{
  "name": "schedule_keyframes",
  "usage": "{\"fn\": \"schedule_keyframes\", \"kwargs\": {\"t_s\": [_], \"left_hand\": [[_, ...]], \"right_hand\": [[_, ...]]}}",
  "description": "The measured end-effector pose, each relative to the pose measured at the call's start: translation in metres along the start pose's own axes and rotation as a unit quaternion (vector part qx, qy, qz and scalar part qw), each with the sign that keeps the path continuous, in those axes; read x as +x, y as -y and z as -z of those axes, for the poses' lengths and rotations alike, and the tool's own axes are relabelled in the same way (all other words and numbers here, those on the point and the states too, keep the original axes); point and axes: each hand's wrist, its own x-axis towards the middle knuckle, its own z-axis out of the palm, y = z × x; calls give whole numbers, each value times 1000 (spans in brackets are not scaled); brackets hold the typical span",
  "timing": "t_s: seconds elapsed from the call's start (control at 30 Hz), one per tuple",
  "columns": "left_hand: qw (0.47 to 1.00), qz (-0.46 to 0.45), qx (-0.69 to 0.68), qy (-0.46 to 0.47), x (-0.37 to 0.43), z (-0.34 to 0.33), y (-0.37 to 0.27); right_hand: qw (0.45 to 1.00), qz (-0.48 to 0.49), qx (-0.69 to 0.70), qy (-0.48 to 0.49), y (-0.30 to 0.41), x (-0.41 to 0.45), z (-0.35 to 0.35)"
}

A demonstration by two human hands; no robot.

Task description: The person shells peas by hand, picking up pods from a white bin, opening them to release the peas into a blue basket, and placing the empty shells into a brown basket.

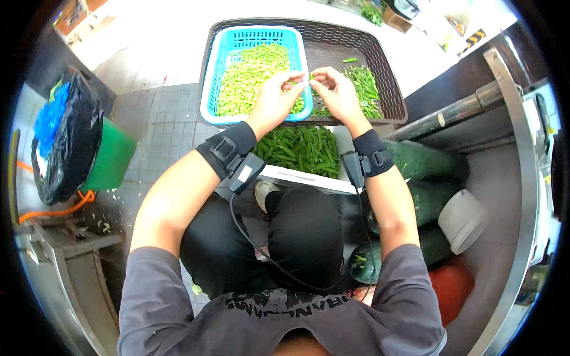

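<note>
My left hand (pixel 280 95) is over the right edge of a blue plastic basket (pixel 207 95), thumb and fingers pinched near a bit of green pod. Shelled green peas or beans (pixel 249 75) fill much of that basket. Close beside it, my right hand (pixel 335 93) pinches a small green pod piece (pixel 311 77) between thumb and fingertips. Both hands are above a brown woven-look plastic tray (pixel 387 84), in which the basket stands. Empty-looking green pods (pixel 367 91) lie in the tray's right part. Below, whole green pods (pixel 303 149) fill a white box (pixel 307 177).
A green bin (pixel 109 155) with a black bag (pixel 71 142) stands at the left, by an orange hose (pixel 58 214). Large dark green gourds or melons (pixel 423 200) and a white tub (pixel 461 220) lie at the right, beside a metal frame (pixel 527 178).
</note>
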Motion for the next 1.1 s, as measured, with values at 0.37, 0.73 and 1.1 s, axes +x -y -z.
{"fn": "schedule_keyframes", "kwargs": {"t_s": [0.37,0.73,1.1], "left_hand": [[974,90,-205,-34,-5,48,2],[978,95,-160,-89,-17,86,10],[986,104,-9,-133,-18,107,20]], "right_hand": [[990,9,119,68,34,9,-48],[925,-175,330,69,44,17,-103],[938,-158,285,118,27,29,-126]]}}
